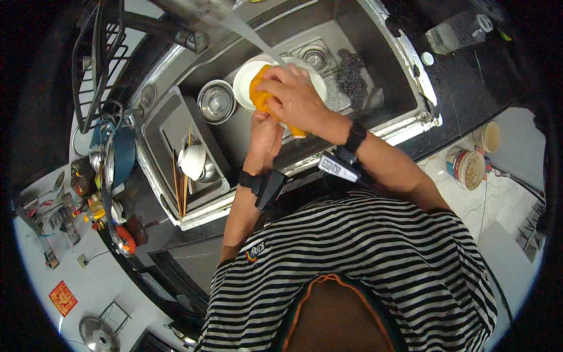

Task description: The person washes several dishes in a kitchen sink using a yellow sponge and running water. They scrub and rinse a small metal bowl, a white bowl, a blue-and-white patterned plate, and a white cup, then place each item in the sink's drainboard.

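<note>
Over the large sink basin, my right hand is closed on an orange cloth, whose lower end shows beneath the palm. My left hand is just below, fingers curled in close to the cloth; what they grip is hidden. A white bowl is behind the cloth on the left. On the right, a white plate is partly covered by my right hand. From the tap side, a stream of water runs down toward my hands.
A metal bowl stands left in the basin. Dark mesh-like material lies at right. The small side basin holds a white bowl and chopsticks. A clear plastic jug lies on the right counter; a dish rack stands left.
</note>
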A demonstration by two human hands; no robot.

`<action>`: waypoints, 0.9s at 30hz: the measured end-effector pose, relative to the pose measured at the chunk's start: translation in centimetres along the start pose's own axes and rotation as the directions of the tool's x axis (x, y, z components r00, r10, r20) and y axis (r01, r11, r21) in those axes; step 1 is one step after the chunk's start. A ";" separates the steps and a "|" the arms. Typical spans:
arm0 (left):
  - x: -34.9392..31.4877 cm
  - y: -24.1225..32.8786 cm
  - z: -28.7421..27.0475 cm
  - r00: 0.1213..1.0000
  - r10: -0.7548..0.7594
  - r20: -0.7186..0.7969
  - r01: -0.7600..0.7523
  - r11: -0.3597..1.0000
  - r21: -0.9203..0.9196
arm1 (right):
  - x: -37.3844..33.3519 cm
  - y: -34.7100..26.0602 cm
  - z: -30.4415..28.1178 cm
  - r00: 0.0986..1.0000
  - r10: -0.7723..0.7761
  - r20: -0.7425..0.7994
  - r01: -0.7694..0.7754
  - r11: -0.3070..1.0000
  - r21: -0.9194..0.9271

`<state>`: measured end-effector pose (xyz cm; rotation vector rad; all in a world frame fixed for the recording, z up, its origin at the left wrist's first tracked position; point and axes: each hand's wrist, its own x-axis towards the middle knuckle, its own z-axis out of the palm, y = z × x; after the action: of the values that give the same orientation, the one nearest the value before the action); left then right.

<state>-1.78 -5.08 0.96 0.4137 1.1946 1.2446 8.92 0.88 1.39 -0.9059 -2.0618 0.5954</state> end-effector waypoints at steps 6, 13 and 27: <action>-0.7 0.8 0.1 0.989 0.050 0.142 -0.067 0.990 0.121 | 4.7 3.5 -0.9 0.958 0.257 0.124 -0.246 0.964 -0.100; -1.5 0.7 1.1 0.981 0.185 0.065 -0.173 0.973 -0.155 | -1.6 10.1 -0.7 0.630 0.576 0.521 -0.574 -0.107 0.812; 0.3 -3.1 1.1 0.985 -0.114 -0.128 0.021 0.824 -0.566 | -0.1 6.0 1.2 0.840 0.532 0.105 -0.537 0.843 0.029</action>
<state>0.67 -5.47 -1.26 -0.1718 0.8978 1.5168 10.32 4.50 -3.30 -1.4617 -1.8495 1.0033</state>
